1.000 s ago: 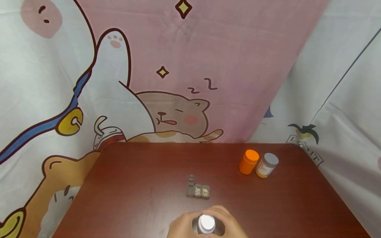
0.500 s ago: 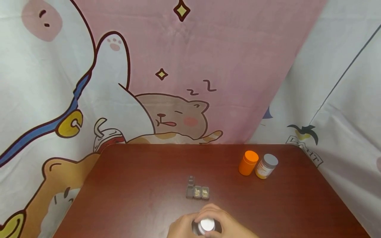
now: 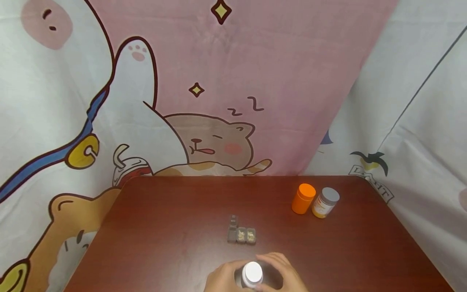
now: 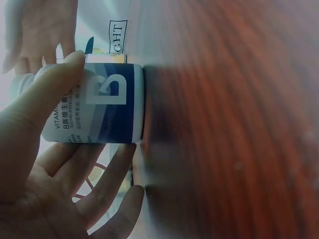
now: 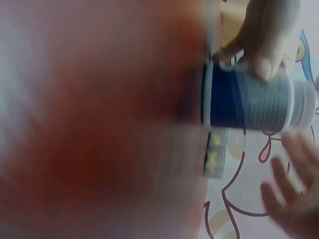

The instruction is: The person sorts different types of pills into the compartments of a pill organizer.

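A white and blue vitamin bottle (image 4: 107, 102) with a white cap (image 3: 252, 272) stands on the table near its front edge. My left hand (image 3: 225, 279) grips the bottle's body, thumb on one side and fingers on the other. To the right of the cap is my right hand (image 3: 282, 275), its fingers spread and loosely bent. In the right wrist view the fingers (image 5: 279, 186) of that hand are blurred, close to the cap and not wrapped round it. Whether the right thumb touches the bottle I cannot tell.
Beyond the hands a small grey pill organizer (image 3: 241, 235) lies on the brown table (image 3: 164, 227), pale pills in two compartments. An orange bottle (image 3: 303, 198) and a grey-lidded jar (image 3: 325, 202) stand at the back right. A printed cloth (image 3: 292, 61) hangs behind.
My right hand's fingers, bent over the cap half a second ago, have spread and moved off it to the right. The left hand keeps its grip on the bottle.
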`<state>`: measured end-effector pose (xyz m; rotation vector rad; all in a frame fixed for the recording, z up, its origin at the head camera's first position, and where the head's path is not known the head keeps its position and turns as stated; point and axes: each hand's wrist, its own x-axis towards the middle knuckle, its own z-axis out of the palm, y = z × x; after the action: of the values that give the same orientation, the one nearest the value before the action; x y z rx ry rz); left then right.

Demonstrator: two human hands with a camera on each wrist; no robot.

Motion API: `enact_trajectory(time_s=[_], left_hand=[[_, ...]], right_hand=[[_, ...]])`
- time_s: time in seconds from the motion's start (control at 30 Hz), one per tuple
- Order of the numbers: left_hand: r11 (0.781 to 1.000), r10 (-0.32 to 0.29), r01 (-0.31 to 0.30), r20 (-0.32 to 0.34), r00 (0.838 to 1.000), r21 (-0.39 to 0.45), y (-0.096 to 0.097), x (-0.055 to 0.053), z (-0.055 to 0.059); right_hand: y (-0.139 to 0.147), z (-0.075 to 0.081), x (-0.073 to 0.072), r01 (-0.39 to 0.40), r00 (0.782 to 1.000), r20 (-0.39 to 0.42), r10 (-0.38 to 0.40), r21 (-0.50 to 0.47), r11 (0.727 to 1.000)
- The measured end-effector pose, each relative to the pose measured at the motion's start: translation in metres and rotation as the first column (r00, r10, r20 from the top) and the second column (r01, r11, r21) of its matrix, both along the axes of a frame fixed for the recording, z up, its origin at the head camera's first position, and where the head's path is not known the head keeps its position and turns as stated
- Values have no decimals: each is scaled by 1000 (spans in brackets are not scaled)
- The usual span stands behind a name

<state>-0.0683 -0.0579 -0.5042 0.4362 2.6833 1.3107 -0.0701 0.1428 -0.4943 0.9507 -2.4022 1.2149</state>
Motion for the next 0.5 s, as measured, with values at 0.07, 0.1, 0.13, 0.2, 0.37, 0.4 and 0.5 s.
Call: enact_trajectory(time_s=[0.07,0.1,0.13,0.2,0.37,0.4,0.5], left_hand=[[1000,13,-13,2,1000,-12,1,1,1],[1000,18,-18,3,1000,-18,1,1,1],[1000,21,-20,5,1000,-20,2,1,1],[999,26,-26,8,1000,-26,2,2,1],[1000,15,-15,0,1000,-26,1,2,0],[1000,12,-12,-2,1000,-28,0,2,0],[999,7,-7,-7,1000,-41,-1,0,1]], right_hand=[[-1,-3,4,51,998,-41,-51,-2,999],[-2,-4,5,65,996,-59,-65,-7,998],[-3,-4,6,74,995,-69,-75,-14,997],[-5,-5,8,84,993,-79,-86,-23,996],[-8,-4,7,80,996,-44,-80,-3,997],[-9,-4,6,71,997,-32,-71,1,997],[-10,-2,3,33,999,11,-33,-7,999]])
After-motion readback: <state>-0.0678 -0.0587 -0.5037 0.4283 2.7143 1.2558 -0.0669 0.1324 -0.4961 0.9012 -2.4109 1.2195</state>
